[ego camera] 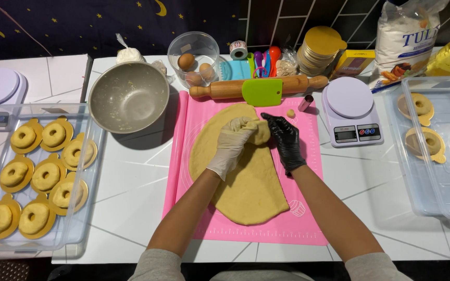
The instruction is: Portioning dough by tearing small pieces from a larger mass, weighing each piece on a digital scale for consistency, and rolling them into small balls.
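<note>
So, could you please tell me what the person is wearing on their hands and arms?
The left hand wears a thin whitish disposable glove; the right hand wears a black one. Both forearms are bare, with grey sleeves pushed up near the elbows.

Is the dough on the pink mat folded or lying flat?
Partly folded: the dough lies flat, but both hands bunch its top edge over itself.

Both gloved hands, left hand [234, 141] and right hand [283, 138], meet fingertip to fingertip, arms outstretched
</note>
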